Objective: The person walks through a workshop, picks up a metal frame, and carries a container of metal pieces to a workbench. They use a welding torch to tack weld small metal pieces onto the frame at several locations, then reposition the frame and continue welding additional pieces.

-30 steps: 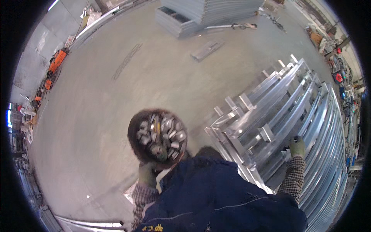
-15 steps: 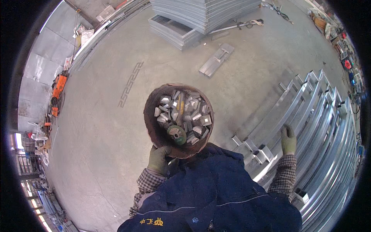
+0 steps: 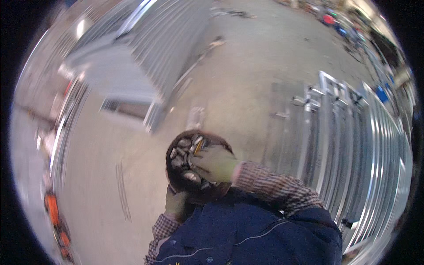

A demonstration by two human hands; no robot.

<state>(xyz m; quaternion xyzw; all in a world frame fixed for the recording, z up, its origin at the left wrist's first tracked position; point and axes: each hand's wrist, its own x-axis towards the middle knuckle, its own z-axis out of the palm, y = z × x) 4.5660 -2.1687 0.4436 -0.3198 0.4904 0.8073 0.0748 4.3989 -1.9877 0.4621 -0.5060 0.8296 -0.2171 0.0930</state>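
Note:
A round brown bucket stands out in front of my chest, filled with small shiny metal pieces. My gloved left hand is closed on its near left side, the fingers partly hidden by the wall. Inside the bucket, my gloved right hand reaches in from the right over the pieces. Its fingertips are dark and blurred among them, so I cannot make out whether they grip anything. A narrow yellow item lies near those fingers. Close to the near side is a pale round disc.
Long silver metal frames lie on the floor at the right. A tall stack of grey corrugated panels stands at the far left. Orange equipment sits along the left edge, and clutter lines the far right.
My right hand has left the metal frames at the right and come into the bucket. The view has turned right, so the panel stack appears nearer and farther left. My left hand keeps its hold.

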